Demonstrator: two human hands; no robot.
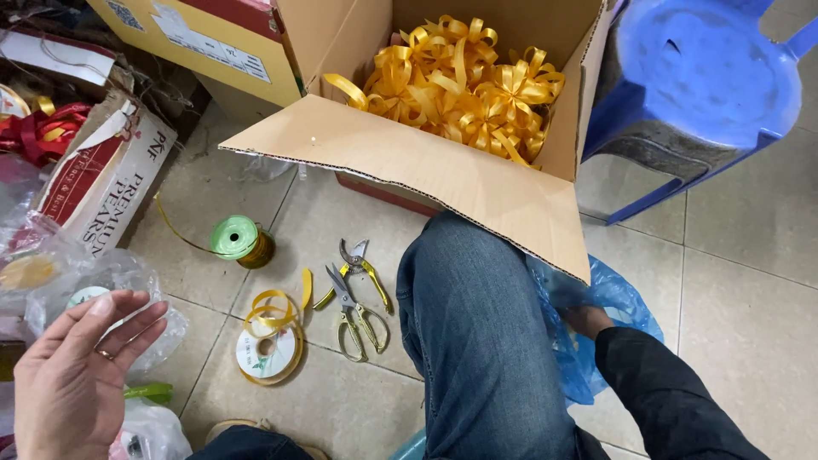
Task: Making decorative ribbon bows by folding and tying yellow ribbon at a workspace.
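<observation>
My left hand (72, 375) hovers flat at the lower left with its fingers apart and a ring on one finger, holding nothing. Clear plastic bags (102, 290) lie just beyond it. My right hand (586, 319) reaches down beside my knee into a blue plastic bag (609, 298); its fingers are mostly hidden by the bag and my jeans. On the tiled floor between lie a gold ribbon spool (271, 351), a green-capped ribbon roll (239, 239), yellow-handled pruning shears (362, 264) and scissors (354, 315).
An open cardboard box (409, 158) full of gold ribbon bows (460, 85) stands ahead, its flap over my knee. A blue plastic stool (699, 85) is at the upper right. Printed cartons (102, 170) and red ribbon (43, 132) crowd the left.
</observation>
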